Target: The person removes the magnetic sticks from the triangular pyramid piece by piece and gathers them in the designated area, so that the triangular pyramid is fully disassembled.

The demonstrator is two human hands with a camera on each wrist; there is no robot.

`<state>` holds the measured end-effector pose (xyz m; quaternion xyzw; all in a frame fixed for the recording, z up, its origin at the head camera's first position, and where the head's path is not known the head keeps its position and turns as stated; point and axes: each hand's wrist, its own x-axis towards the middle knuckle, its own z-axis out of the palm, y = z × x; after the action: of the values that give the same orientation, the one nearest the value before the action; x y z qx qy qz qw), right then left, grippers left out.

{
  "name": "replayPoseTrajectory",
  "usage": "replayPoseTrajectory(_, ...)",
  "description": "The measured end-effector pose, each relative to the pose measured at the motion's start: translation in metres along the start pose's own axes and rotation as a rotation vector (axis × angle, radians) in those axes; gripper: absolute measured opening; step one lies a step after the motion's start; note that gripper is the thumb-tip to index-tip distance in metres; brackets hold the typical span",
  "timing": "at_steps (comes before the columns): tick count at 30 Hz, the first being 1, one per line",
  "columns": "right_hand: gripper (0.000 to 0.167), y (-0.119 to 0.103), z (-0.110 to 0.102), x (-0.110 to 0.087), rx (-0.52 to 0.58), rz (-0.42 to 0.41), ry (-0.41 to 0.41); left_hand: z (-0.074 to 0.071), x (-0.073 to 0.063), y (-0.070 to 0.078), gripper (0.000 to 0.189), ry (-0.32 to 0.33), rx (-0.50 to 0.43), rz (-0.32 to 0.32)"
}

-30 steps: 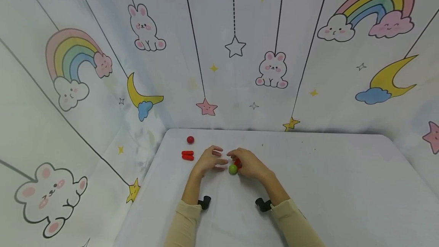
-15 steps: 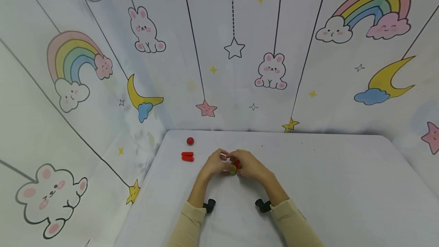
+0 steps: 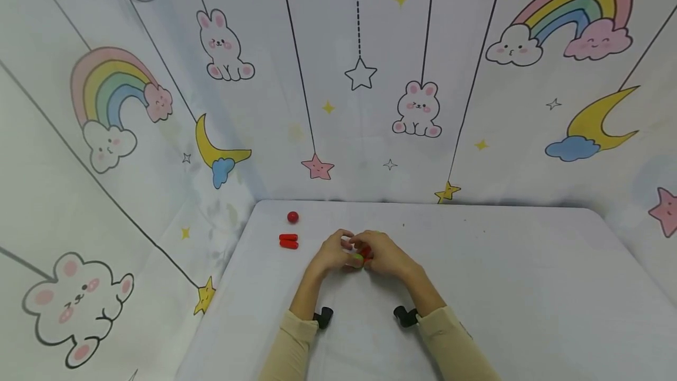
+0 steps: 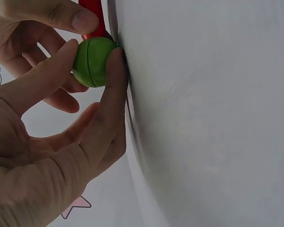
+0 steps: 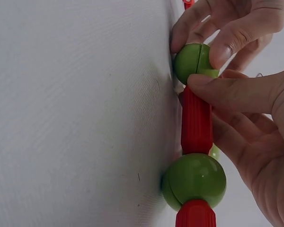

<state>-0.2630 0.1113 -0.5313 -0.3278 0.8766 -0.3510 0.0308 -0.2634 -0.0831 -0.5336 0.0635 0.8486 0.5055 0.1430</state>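
Green ball [image 4: 95, 61] sits at the center of the head view, low by the white surface [image 3: 529, 298], between both hands. On my left wrist feed, the left hand [image 3: 334, 251] pinches it: thumb and index finger press opposite sides, the gap between them just the ball's width, while the remaining fingers bend loosely below.

The right hand [image 3: 386, 251] has its thumb and fingers closed around a red rod [image 5: 197, 123], as my right wrist feed shows. Its thumb tip covers the rod's upper end beside the ball, so I cannot tell whether those two are joined. The rod's other end meets a lower green ball [image 5: 195, 182], with a second red rod [image 5: 196, 216] touching that from the bottom edge of the frame.

Back in my head view, a red ball [image 3: 293, 217] rests left of center, near the surface's far edge, and two loose red rods [image 3: 288, 244] lie side by side just below it in the frame.
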Motion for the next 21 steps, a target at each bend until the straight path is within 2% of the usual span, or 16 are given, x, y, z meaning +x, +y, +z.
replayPoseTrajectory(6, 0.059, -0.001, -0.001, 0.000, 0.025, -0.003, -0.022, -0.007, -0.001, 0.002, 0.073, -0.018, 0.036, 0.006)
replayPoseTrajectory(11, 0.059, 0.000, -0.001, -0.001, 0.004, 0.013, -0.017, -0.017, -0.003, 0.000, 0.074, 0.060, 0.074, -0.009)
replayPoseTrajectory(15, 0.060, 0.000, -0.001, -0.001, 0.013, 0.028, -0.022, -0.025, -0.005, -0.002, 0.073, 0.108, 0.026, -0.021)
replayPoseTrajectory(18, 0.061, 0.002, -0.001, -0.001, 0.032, 0.030, -0.028, -0.029, -0.004, -0.002, 0.073, 0.108, -0.035, -0.023)
replayPoseTrajectory(21, 0.062, 0.002, 0.000, 0.000, 0.040, 0.037, -0.035, -0.033, -0.004, -0.003, 0.072, 0.120, -0.042, -0.012)
